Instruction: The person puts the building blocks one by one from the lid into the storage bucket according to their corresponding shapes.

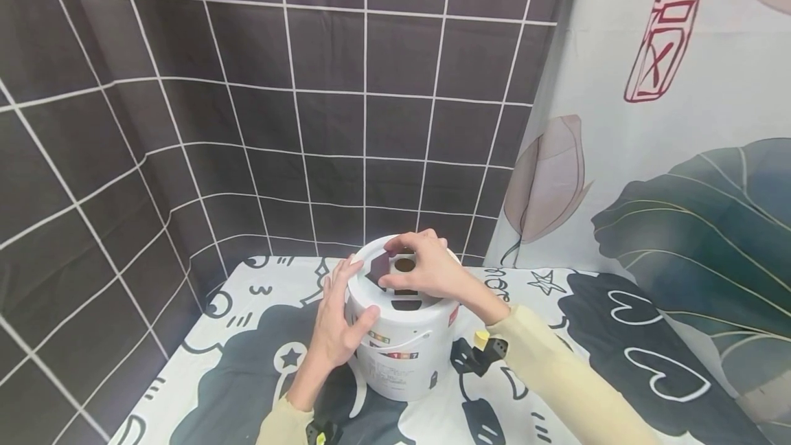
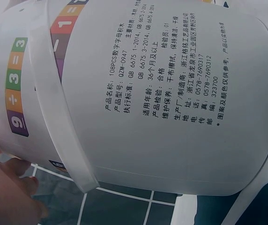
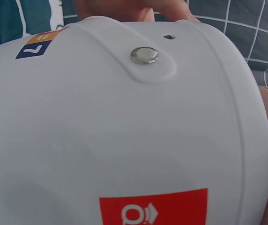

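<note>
A white plastic bucket (image 1: 395,376) with a thin white handle stands upright; its lid (image 1: 395,310) has several cut-out holes. My left hand (image 1: 338,325) rests against the bucket's left side, fingers along the rim and thumb at its front edge. Over the lid, my right hand (image 1: 429,270) pinches a dark purple block (image 1: 379,269) between thumb and fingers, close above the left part of the lid. Printed text and coloured number tiles cover the bucket wall (image 2: 171,154) in the left wrist view. From the right wrist, a handle rivet (image 3: 145,55) shows, while the block is hidden.
The bucket stands on a black-and-white patterned cloth (image 1: 259,362). Behind it hangs a dark curtain with white grid lines (image 1: 321,122), and at the right a pale curtain with leaf prints (image 1: 550,177).
</note>
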Demonstrator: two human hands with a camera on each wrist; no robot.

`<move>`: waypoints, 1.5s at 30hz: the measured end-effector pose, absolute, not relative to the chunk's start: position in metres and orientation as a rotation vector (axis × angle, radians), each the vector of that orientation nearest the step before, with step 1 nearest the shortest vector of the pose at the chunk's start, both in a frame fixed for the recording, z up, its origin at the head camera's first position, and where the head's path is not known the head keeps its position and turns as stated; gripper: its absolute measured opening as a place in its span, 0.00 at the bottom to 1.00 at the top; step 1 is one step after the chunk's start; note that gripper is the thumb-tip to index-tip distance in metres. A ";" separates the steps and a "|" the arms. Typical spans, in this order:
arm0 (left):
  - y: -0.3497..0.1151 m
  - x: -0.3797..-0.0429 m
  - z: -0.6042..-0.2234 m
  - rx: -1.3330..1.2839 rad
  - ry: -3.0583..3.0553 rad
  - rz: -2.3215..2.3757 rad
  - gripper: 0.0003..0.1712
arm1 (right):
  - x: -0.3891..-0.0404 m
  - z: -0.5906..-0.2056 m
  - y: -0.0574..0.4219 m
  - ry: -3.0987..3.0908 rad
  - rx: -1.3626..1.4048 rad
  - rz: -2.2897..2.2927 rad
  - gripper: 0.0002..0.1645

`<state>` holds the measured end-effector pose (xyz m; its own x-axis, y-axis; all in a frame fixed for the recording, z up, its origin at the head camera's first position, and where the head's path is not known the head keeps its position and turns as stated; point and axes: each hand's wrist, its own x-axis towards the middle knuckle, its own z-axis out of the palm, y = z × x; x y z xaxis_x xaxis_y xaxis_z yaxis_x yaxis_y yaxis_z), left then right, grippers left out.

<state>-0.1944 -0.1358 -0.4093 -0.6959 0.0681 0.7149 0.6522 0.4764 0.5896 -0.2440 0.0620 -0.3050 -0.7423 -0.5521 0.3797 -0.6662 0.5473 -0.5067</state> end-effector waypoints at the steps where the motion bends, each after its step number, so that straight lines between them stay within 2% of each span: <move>1: -0.136 -0.194 -0.409 -0.594 -2.100 -1.207 0.41 | -0.244 -0.305 0.062 -2.606 1.036 0.965 0.30; 12: -0.135 -0.195 -0.410 -0.610 -2.083 -1.203 0.41 | -0.246 -0.309 0.062 -2.587 1.075 0.893 0.30; 19: -0.134 -0.194 -0.411 -0.605 -2.089 -1.210 0.41 | -0.244 -0.308 0.073 -2.579 0.995 0.969 0.29; 33: -0.134 -0.197 -0.411 -0.606 -2.056 -1.213 0.41 | -0.243 -0.318 0.149 -2.401 0.783 1.256 0.16; 45: -0.134 -0.197 -0.411 -0.607 -2.056 -1.213 0.42 | -0.231 -0.354 0.209 -2.495 0.475 1.170 0.16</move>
<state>-0.1973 -0.1341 -0.4109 -0.6705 0.0570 0.7397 0.6751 0.4604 0.5765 -0.2313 0.2094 -0.3540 -0.8850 -0.1530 0.4397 -0.4358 0.6044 -0.6669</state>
